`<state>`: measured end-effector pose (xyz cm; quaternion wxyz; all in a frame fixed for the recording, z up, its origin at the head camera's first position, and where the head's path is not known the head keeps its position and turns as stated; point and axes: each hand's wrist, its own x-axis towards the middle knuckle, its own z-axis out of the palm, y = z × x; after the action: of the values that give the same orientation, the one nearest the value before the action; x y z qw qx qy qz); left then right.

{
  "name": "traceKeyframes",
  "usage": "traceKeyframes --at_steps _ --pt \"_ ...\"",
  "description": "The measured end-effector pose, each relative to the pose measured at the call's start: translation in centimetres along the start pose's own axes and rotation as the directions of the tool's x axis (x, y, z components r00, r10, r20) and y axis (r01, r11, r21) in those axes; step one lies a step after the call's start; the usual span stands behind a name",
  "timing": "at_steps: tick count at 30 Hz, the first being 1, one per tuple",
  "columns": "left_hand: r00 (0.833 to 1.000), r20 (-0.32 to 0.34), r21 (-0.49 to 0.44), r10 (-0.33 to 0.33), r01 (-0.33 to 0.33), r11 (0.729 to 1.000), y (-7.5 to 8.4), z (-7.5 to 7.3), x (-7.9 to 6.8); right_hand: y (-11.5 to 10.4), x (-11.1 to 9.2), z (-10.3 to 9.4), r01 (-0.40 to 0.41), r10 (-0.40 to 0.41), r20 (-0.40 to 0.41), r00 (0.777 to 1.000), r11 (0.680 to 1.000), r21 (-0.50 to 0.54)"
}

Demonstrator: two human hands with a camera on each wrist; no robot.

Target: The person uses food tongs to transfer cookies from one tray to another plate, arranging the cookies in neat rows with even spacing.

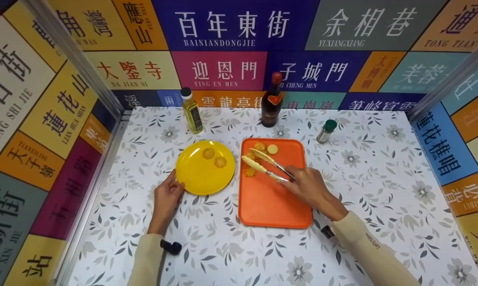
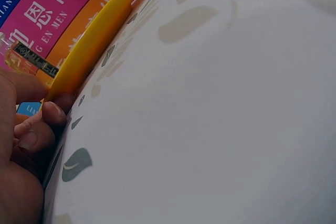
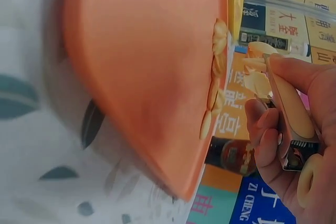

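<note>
1. The right grip, a bare hand, is curled round the tongs, pinching their metal arms towards the back. They look light and springy, so a hold here should give fine control of pressure.
2. The tips of the tongs stand apart over the cookies at the far left corner of the tray; from this angle I can't tell whether one sits between them.
3. Those cookies should be light, dry and brittle, likely to crumble under a hard squeeze. Best taken gently across opposite sides, low down, rather than by the ridged top. The pale round one lies to the right of the tips and looks smoother, so it may slip more easily.
4. The left grip pinches the near left rim of the plate, thumb uppermost. The plate looks stiff, light and glossy; the rim is the sensible hold.
5. Two more cookies lie towards the plate's far right edge, and could slide if it tips.
6. Along the far edge of the bench stand an oil bottle and a dark bottle, with a green-lidded jar towards the far right corner.
</note>
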<state>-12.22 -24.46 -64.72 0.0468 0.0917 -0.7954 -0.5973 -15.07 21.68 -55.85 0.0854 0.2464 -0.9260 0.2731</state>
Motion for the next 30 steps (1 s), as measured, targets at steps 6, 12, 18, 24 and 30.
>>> traceKeyframes --at_steps 6,12,18,24,30 --pt "1.000 0.004 -0.001 0.011 -0.011 1.000 0.0 0.0 0.0 -0.7 1.0 0.7 0.039 -0.039 0.003 0.999 0.999 -0.002" --pt "0.999 0.008 -0.014 0.031 -0.031 0.999 -0.2 0.0 0.0 -1.9 2.0 1.4 0.055 -0.055 0.017 0.998 0.998 0.002" --pt "1.000 -0.001 -0.010 0.027 -0.027 1.000 0.0 -0.1 -0.1 -3.0 2.9 2.4 0.081 -0.081 0.019 0.997 0.997 0.007" --pt "1.000 0.003 0.002 -0.007 0.007 1.000 0.2 0.1 -0.1 -3.4 3.4 3.3 0.080 -0.081 0.045 0.996 0.997 0.015" --pt "1.000 0.002 0.005 -0.010 0.010 1.000 0.1 0.0 0.1 -3.9 4.0 4.1 0.093 -0.094 0.058 0.994 0.995 0.022"
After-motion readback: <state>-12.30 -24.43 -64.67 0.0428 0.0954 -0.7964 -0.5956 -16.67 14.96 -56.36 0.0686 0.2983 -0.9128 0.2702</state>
